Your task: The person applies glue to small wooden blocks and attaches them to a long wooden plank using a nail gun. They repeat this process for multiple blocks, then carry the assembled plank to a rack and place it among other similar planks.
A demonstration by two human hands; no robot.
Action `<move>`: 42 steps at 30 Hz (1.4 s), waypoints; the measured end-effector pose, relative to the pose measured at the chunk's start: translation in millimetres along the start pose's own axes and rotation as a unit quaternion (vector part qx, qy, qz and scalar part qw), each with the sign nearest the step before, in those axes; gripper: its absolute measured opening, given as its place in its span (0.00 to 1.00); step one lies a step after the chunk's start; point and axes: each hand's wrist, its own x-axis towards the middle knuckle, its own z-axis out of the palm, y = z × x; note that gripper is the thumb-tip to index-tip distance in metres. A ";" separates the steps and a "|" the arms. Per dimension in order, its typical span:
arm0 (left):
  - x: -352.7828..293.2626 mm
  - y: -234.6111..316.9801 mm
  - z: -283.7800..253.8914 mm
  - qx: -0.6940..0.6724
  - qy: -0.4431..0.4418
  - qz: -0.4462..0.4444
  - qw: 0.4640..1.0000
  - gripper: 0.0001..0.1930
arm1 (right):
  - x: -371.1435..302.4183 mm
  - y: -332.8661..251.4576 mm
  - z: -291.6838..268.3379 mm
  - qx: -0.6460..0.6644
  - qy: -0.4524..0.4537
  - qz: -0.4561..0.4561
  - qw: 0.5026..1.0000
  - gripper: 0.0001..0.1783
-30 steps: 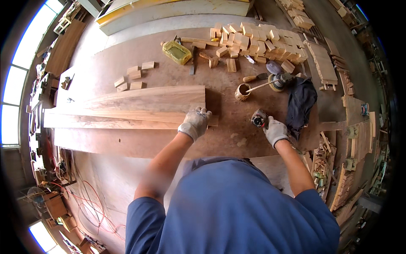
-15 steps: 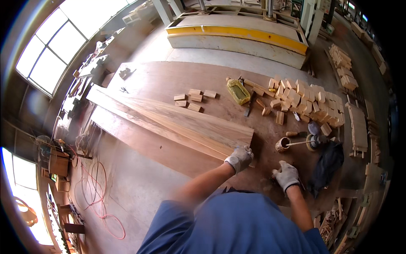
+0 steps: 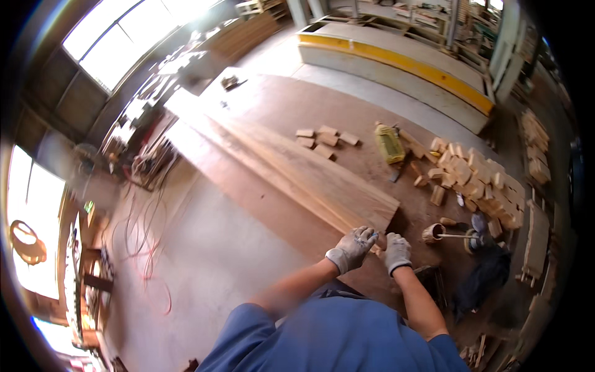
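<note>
Looks like a handling step
Long boards (image 3: 322,186) lie on the bench (image 3: 279,102), left hand (image 3: 354,245) and right hand (image 3: 396,252) curled at their near end; can't tell if either's gripping. Next move calls for steady hands imo.

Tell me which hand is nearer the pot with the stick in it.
Right. The right hand is left of the pot, apart from it; the left hand is farther left, beyond the right hand.

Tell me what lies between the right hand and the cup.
In the head view, the stretch between the right hand and the cup is bare tabletop.
</note>
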 end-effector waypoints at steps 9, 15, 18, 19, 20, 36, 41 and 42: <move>-110.7 -64.6 -20.1 -0.165 0.017 -0.211 0.963 0.26 | 9.2 -25.1 -11.8 0.019 -0.021 0.044 0.999 0.31; -127.1 -162.2 -50.8 -0.302 0.004 -0.329 0.895 0.30 | -0.7 -22.2 -1.5 0.053 0.034 0.055 0.997 0.24; -134.4 -222.7 -48.5 -0.403 0.084 -0.414 0.812 0.32 | -24.1 -44.8 -6.7 0.031 -0.005 0.080 0.996 0.24; -134.0 -239.3 -54.9 -0.425 0.097 -0.438 0.786 0.32 | -34.6 -52.4 -7.3 0.036 -0.013 0.080 0.996 0.24; -130.9 -258.5 -67.1 -0.512 0.081 -0.479 0.709 0.33 | -47.8 -62.6 -8.3 0.039 -0.022 0.082 0.996 0.24; -111.1 -397.8 -48.1 -0.868 0.316 -0.268 0.272 0.13 | -124.1 -50.0 -45.6 0.007 -0.060 0.106 0.993 0.20; -114.8 -286.0 -66.9 -0.870 0.298 -0.308 0.243 0.09 | -143.2 -21.1 -50.8 0.006 -0.040 0.110 0.993 0.18; -123.8 -268.6 -73.9 -0.884 0.297 -0.280 0.227 0.08 | -142.9 -15.1 -51.3 0.005 -0.039 0.102 0.994 0.18</move>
